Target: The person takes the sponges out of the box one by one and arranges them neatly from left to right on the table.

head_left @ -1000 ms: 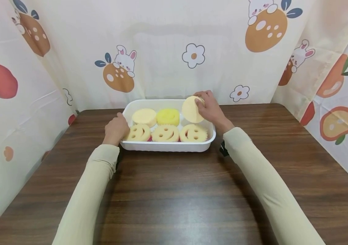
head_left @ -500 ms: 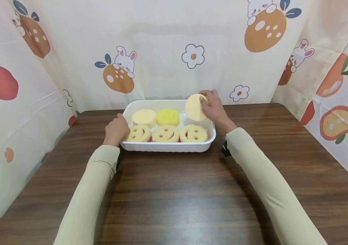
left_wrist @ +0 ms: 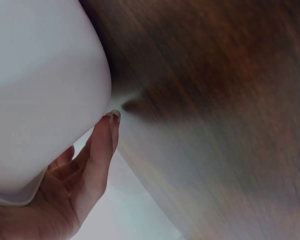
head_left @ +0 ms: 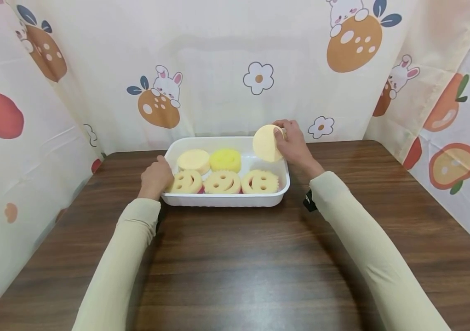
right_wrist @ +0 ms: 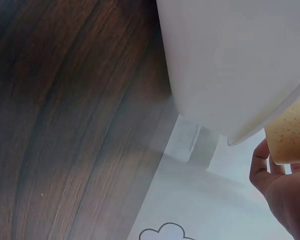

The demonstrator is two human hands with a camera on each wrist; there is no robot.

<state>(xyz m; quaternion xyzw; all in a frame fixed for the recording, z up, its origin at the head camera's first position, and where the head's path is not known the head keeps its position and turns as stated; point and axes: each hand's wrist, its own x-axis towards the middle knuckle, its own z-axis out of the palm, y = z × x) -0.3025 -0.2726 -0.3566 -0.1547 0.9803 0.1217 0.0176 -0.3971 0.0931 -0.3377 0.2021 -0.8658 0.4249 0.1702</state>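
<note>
In the head view my right hand (head_left: pixel 294 141) pinches a round cream sponge (head_left: pixel 266 143), thumb on its flat face, tilted over the back right corner of a white tray (head_left: pixel 222 200). The right wrist view shows the sponge's porous edge (right_wrist: pixel 289 136) beside the tray wall. My left hand (head_left: pixel 156 177) grips the tray's left side, its fingers (left_wrist: pixel 96 160) along the outer wall and the thumb hidden. Inside the tray, a plain cream sponge (head_left: pixel 194 161) and a yellow sponge (head_left: pixel 225 160) lie at the back. Three smiley-face sponges (head_left: pixel 221 182) line the front.
The tray stands on a dark wooden table (head_left: pixel 235 257) close to its back edge. A printed curtain (head_left: pixel 214 92) hangs behind and along both sides. A black strap (head_left: pixel 309 201) shows at the right cuff.
My right hand has moved right with the cream sponge, uncovering more of the tray's back right part. My left hand keeps its place on the tray, and the other sponges have not moved.
</note>
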